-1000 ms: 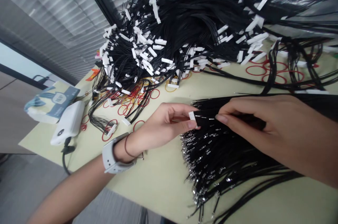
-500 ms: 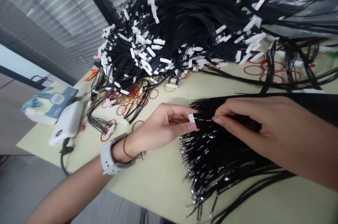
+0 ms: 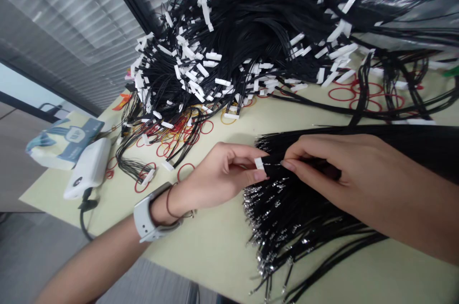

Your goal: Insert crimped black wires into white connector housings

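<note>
Between its thumb and fingers, my left hand (image 3: pixel 224 172) pinches a small white connector housing (image 3: pixel 259 163). Just to the right, my right hand (image 3: pixel 340 175) grips a thin black wire (image 3: pixel 271 164) between thumb and forefinger. The wire's metal-tipped end points left at the housing; whether it touches the housing is too small to make out. Under both hands spreads a thick bundle of black wires (image 3: pixel 308 237), their bare silvery terminals fanned toward the left. My right hand hides part of this bundle.
Behind my hands a big heap of black cables (image 3: pixel 244 36) with white connectors covers the table (image 3: pixel 211 251). Red and yellow rubber bands (image 3: pixel 168 144) lie in front of it. At the left are a white corded device (image 3: pixel 88 170) and a tissue pack (image 3: pixel 68 139).
My right hand has moved slightly left, bringing the wire end closer to the white connector housing. My left hand keeps its pinch; the whole view has shifted a little.
</note>
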Tool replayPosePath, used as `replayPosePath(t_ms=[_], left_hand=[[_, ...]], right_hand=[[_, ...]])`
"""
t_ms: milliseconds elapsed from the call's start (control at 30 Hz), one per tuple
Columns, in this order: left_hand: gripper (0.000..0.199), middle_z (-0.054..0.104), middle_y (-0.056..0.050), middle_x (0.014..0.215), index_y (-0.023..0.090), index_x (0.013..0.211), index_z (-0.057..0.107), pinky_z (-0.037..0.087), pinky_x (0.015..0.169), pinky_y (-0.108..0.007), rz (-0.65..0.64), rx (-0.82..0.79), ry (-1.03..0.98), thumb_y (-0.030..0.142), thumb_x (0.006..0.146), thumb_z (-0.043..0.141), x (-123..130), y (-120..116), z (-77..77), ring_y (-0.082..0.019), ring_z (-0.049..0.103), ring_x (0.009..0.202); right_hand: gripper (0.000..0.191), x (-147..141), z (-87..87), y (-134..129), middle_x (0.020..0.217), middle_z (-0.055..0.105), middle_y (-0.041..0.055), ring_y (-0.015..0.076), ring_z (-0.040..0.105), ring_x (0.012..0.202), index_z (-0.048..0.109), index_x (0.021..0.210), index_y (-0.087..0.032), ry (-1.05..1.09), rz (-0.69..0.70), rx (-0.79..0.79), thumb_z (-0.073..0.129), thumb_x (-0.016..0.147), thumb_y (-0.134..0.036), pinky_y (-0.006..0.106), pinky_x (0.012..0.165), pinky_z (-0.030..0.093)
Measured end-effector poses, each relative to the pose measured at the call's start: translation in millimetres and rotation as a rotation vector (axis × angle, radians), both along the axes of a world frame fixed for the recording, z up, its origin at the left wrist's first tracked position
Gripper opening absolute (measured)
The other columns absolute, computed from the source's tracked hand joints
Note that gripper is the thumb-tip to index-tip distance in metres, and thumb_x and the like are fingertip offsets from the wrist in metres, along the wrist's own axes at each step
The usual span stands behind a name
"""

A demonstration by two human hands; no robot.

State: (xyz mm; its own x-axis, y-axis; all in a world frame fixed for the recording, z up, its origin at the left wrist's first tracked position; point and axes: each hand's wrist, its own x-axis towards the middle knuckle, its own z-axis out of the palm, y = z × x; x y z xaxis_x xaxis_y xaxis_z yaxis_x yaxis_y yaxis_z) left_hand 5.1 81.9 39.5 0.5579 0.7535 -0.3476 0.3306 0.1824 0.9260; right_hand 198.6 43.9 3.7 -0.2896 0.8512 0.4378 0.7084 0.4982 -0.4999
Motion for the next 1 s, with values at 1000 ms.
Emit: replayPosePath(t_ms=[1000], left_hand=[[0.036,0.065,-0.001,0.071,0.012,0.105,0.067,0.043,0.06,-0.012,-0.053,0.415,0.205,0.036,0.077,0.063,-1,-5,-9.4,-0.002,0.051,0.064]], right_hand=[[0.023,-14,-7.1,-1,0.065,0.06,-0.0053,0.0007,0.053,0.055,0.06,0.069,-0.018,0.047,-0.027,0.083,0.046,0.087,-0.023,0.016,0.051,0.037]])
